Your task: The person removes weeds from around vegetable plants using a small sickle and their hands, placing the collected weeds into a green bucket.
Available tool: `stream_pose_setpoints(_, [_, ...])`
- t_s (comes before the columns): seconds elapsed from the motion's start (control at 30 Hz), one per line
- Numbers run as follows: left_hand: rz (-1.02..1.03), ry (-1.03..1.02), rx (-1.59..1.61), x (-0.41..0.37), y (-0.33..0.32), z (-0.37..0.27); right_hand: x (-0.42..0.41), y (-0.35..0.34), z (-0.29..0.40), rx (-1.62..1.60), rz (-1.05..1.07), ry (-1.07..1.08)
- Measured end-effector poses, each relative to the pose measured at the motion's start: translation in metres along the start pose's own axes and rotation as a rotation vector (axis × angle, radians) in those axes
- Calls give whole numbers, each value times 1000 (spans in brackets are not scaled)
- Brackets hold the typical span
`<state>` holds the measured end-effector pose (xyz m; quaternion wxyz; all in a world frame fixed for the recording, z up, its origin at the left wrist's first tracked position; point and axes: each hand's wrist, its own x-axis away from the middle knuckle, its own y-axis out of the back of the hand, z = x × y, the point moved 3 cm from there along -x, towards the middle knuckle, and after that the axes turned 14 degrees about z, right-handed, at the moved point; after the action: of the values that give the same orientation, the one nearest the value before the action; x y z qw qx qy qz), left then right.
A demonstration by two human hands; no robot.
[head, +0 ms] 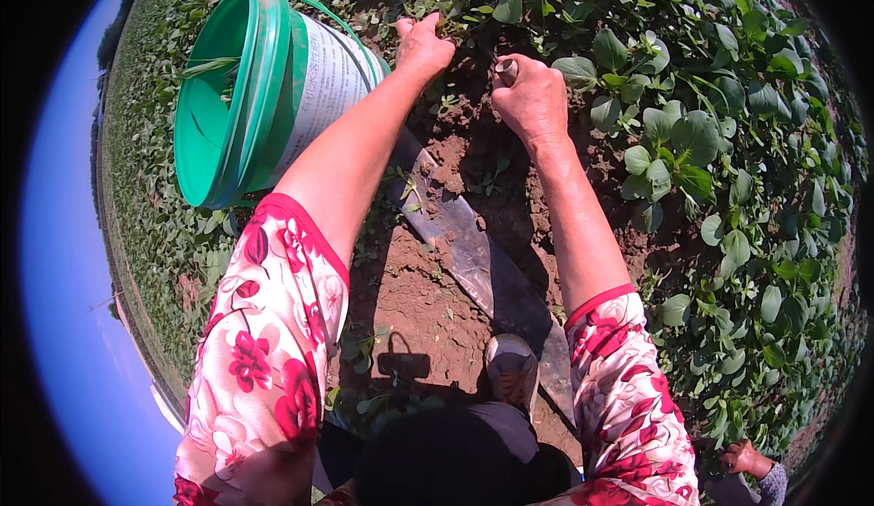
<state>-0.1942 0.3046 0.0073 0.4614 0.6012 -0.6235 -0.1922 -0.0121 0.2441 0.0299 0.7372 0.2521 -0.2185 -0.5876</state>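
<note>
My right hand (532, 99) is closed around the handle (506, 72) of a hand tool, whose butt end faces me. The tool's working end is hidden behind the fist and the leaves. Farther left, my left hand (425, 48) reaches among small low weeds (471, 17) at the edge of the bare soil. Its fingers are partly curled, and whether they pinch a stem cannot be made out. Close by that hand, a green plastic bucket (263, 103) leans with its mouth to the left. A few cut green stems (210, 67) lie at its mouth.
Leafy green plants (672, 147) cover the ground on the right. A flat dark plastic strip (454, 233) runs diagonally over the brown soil (416, 287) between my arms. My shoe (512, 373) stands beside it. Another person's hand (748, 460) shows at the lower right.
</note>
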Motion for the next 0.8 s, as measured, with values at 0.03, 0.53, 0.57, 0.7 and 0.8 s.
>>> stream_pose_setpoints(0.03, [9, -38, -62, 5, -2, 2, -4, -3, 14, 58, 0, 39])
stream_pose_setpoints(0.53, [-15, -61, -78, 10, -25, -39, 41, 11, -5, 18, -42, -4])
stream_pose_setpoints(0.57, [3, -16, -108, 13, -27, -51, 30, 4, -5, 103, -33, 73])
stream_pose_setpoints(0.7, [4, -112, -33, 4, -1, -20, 43, 9, 33, 199, 148, 48])
stream_pose_setpoints(0.8, [-118, -59, 183, 16, 0, -4, 91, 40, 34, 98, 29, -11])
